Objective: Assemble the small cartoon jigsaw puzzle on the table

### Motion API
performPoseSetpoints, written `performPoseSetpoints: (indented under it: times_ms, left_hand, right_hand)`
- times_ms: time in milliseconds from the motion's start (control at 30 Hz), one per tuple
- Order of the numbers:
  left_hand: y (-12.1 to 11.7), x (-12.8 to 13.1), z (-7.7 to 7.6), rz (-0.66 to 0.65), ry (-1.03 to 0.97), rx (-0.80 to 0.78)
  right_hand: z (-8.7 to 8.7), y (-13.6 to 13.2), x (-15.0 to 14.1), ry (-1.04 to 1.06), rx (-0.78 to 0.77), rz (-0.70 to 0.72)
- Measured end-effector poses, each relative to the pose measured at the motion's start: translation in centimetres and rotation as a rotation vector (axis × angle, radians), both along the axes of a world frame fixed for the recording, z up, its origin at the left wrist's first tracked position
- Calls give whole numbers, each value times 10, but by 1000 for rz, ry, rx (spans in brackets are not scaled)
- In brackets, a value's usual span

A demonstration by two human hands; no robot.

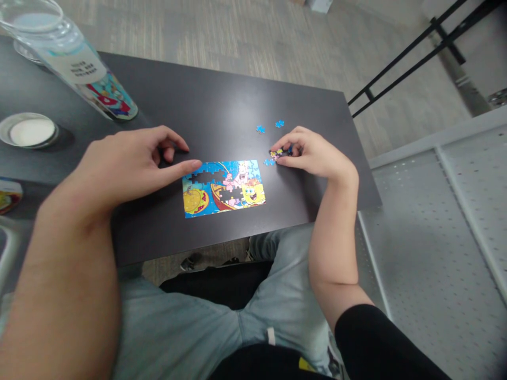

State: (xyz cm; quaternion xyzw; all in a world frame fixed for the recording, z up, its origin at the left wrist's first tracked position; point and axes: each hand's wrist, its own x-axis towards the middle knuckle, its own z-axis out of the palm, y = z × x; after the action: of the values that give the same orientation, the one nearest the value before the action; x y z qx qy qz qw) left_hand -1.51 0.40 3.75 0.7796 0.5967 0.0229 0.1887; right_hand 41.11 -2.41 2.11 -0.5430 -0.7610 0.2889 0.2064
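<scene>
A mostly joined cartoon jigsaw puzzle (237, 203) lies flat on the dark table, with dark gaps at its upper left and lower middle. My left hand (127, 161) is open, its thumb resting at the puzzle's top left edge and its forefinger held apart above the table. Just right of the puzzle, the thumb and fingers of my right hand (317, 153) close around a small cluster of puzzle pieces (276, 154); my fingers partly hide them. One blue piece (269, 162) sits beside the thumb. Two more blue pieces, one (260, 129) and another (280, 124), lie farther back.
A tall clear container (89, 74) with a printed label stands at the table's back left. Near it are a round white-topped lid or dish (31, 131) and a printed item (10, 195) at the left edge. A grey perforated panel (435, 227) borders the right side.
</scene>
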Motion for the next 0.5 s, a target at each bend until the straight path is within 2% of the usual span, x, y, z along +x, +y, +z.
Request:
performPoseSetpoints:
  times_ms: [267, 500]
  left_hand:
    - [0, -1, -3, -2, -6, 8]
    - [-1, -1, -1, -1, -4, 6]
  right_hand:
    - [-2, 1, 0, 16, -14, -43]
    - [6, -2, -4, -14, -38, -182]
